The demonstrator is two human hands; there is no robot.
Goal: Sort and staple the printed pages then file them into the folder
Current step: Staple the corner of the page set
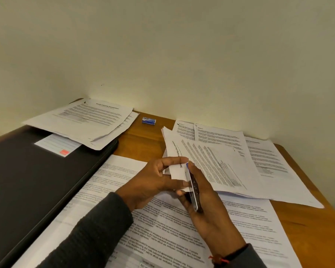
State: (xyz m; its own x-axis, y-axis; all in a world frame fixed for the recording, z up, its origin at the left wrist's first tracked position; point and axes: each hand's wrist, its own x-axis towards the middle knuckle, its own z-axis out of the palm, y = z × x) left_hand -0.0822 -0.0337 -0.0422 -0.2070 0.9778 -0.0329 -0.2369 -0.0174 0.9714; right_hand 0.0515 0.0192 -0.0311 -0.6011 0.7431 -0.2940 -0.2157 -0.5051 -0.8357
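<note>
Between my two hands, just above the near middle of the tabletop, I am holding the corner of the sorted set of pages. The rest of the set is fanning away to the right and far side, its far edge resting on the loose pages spread there. The stapler is lying with its long axis running near to far, and its blue nose is pointing away from me and meeting that corner. So the corner sits at the far tip of my right hand, and that hand is the one placed to squeeze.

My right grip is wrapping the stapler from below, with a fingertip over the nose; whether the nose is already biting the paper I cannot tell. My left hand is reaching in from the left, palm turned toward the right, and its grip is pinching the corner's left edge to steady it.

More printed sheets are lying under my forearms. The black folder is waiting at the left with another stack overlapping its far end. A small blue staple box is sitting near the wall.
</note>
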